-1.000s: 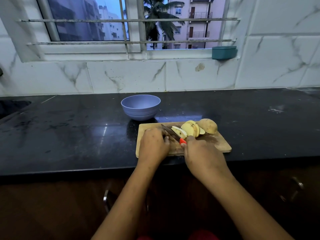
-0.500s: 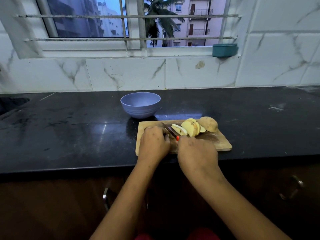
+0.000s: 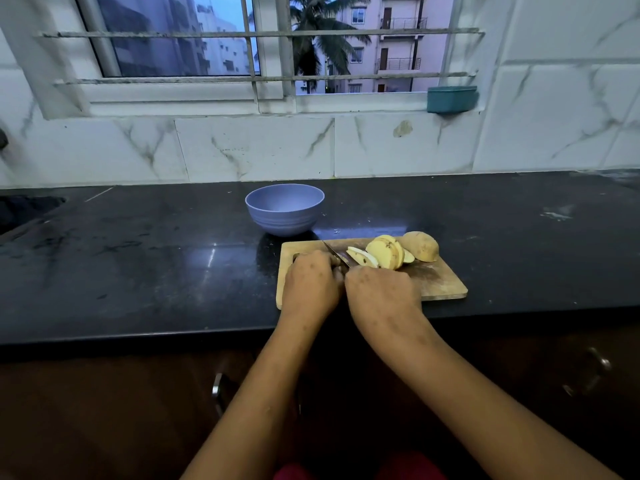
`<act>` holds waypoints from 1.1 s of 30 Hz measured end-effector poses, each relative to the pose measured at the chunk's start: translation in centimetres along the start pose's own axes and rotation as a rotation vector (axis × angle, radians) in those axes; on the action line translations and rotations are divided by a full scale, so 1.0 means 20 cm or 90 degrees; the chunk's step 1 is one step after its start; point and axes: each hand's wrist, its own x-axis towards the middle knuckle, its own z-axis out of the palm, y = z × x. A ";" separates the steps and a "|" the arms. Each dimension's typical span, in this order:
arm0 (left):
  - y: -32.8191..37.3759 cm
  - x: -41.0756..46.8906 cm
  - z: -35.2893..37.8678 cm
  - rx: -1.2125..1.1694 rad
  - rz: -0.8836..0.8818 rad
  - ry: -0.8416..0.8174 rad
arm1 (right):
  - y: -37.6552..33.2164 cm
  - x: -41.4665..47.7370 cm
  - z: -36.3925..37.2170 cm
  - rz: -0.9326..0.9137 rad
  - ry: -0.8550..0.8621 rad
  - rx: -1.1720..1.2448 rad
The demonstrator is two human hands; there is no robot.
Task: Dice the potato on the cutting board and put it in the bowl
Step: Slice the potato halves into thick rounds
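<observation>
The wooden cutting board (image 3: 440, 285) lies at the front edge of a glossy black bench (image 3: 138, 271), smeared and speckled; behind the board rises a white marble-tiled wall (image 3: 242, 150) with a barred window (image 3: 180, 39); a teal tub (image 3: 452, 98) sits on the sill, above the board's right end; a lilac bowl (image 3: 284, 209) stands just behind the board's left corner; the potato (image 3: 384, 252), partly sliced, lies on the board's far side; the right grip (image 3: 381, 292) clenches a knife (image 3: 336, 254) over the board; the left grip (image 3: 311, 282) curls on the board's left part, and I cannot tell what it holds.
</observation>
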 end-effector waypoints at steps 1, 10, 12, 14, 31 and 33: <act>0.00 0.00 0.00 -0.002 0.000 0.003 | 0.01 -0.03 0.00 -0.007 0.012 -0.011; 0.02 -0.01 -0.01 0.012 -0.036 0.047 | 0.27 -0.10 -0.01 0.092 -0.035 0.123; 0.02 -0.02 -0.01 0.007 -0.032 0.048 | 0.32 -0.08 0.01 0.112 -0.045 0.182; 0.02 -0.01 -0.01 -0.014 -0.017 0.049 | 0.33 -0.07 0.03 0.129 -0.027 0.222; 0.00 0.01 -0.01 -0.077 -0.018 0.039 | 0.19 -0.13 0.05 0.076 0.047 0.208; 0.00 0.01 -0.03 -0.111 -0.015 0.042 | 0.19 -0.11 0.06 0.075 0.049 0.178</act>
